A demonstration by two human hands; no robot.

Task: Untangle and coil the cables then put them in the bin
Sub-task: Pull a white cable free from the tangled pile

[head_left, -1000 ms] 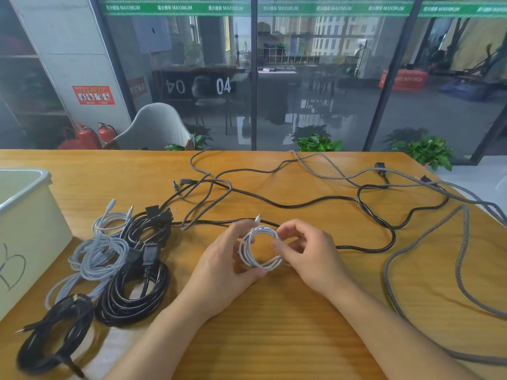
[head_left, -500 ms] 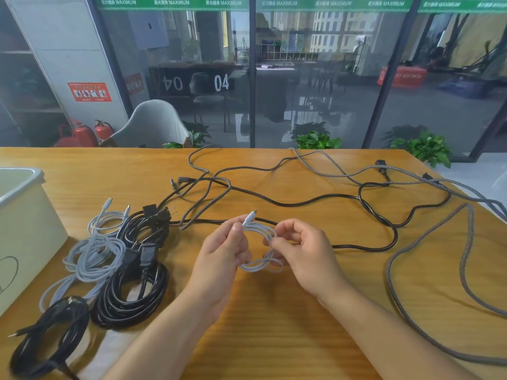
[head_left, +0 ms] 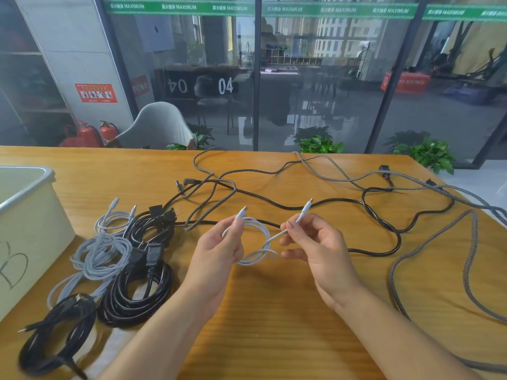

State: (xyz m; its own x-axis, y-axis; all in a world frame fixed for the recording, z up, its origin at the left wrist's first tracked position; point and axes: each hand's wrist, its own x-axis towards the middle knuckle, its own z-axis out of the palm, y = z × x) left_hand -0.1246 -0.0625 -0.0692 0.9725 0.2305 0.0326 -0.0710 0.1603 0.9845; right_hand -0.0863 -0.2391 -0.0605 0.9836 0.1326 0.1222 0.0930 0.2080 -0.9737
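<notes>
One head-worn view looks forward and down, close over the left hand and right hand above the wooden table (wide-angle), facing a glass wall beyond both hands.

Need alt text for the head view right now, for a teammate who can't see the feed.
Two hands hold a short white cable over a wooden table, left hand and right hand each pinching one end. Coiled cables lie left beside a bin; loose black and braided cables sprawl behind.
</notes>
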